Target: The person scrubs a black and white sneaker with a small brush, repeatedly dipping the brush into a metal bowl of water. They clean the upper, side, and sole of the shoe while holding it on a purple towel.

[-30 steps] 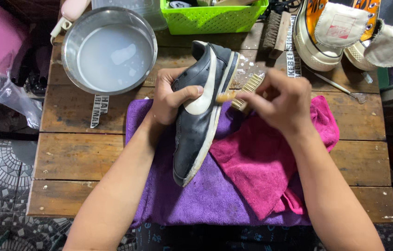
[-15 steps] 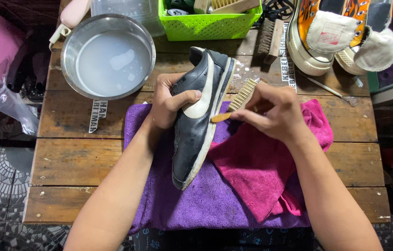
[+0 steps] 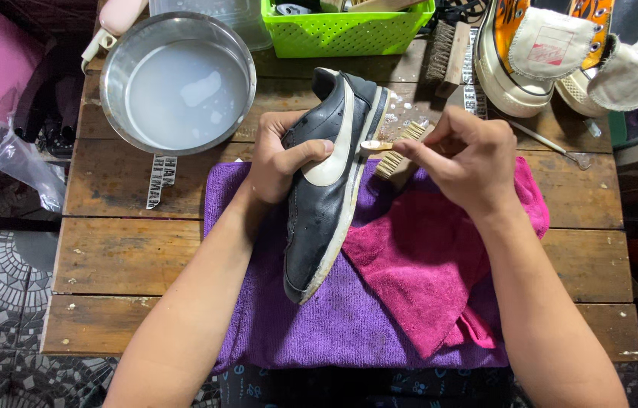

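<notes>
Black sneaker [image 3: 324,196] on its side over purple towel [image 3: 349,317], left hand [image 3: 277,159] closed around its upper. Right hand [image 3: 466,159] pinches small wooden brush [image 3: 393,148], bristles at white sole edge. Pink cloth [image 3: 425,264] beside. Metal bowl [image 3: 119,64] holds cloudy water; green basket [image 3: 349,34] holds items, unclear.

**Black shoe and small brush over the towels**

A black leather sneaker [image 3: 324,204] with a white side stripe and pale sole lies tilted on its side, toe toward the person, over a purple towel [image 3: 319,317]. A small wooden-handled brush [image 3: 392,149] with tan bristles sits against its sole edge near the heel.
</notes>
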